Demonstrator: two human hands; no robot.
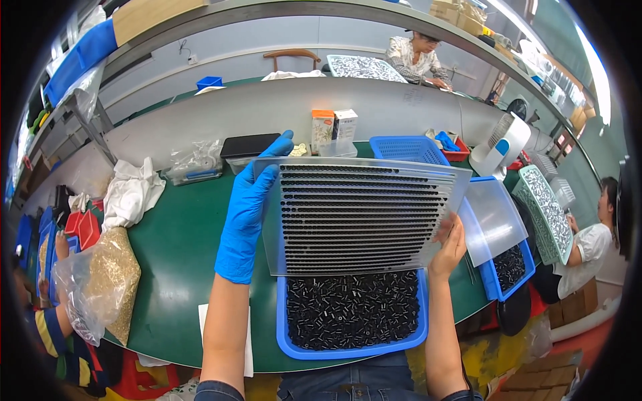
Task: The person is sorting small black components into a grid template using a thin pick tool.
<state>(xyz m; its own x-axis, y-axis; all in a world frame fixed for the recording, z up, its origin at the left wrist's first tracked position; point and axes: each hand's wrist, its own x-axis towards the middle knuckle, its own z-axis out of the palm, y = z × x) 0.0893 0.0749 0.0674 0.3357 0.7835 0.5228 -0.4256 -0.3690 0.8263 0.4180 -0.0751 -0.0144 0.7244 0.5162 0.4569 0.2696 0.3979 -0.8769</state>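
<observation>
My left hand (242, 214), in a blue glove, grips the upper left edge of a clear plastic plate (361, 217). Rows of small black pieces fill much of the plate. Bare, my right hand (449, 250) holds its right edge, with some fingers seen through the clear plastic. The plate is tilted above a blue tray (283, 344) and hides the tray's far part. Many small black tube-like pieces (354, 311) lie loose in that tray.
At right, a second blue tray (491, 284) of black pieces sits partly under a translucent sheet (495, 217). A bag of tan bits (120, 287) and white cloth (134, 190) lie left. A blue basket (409, 150) and white fan (500, 144) stand behind. Other people work nearby.
</observation>
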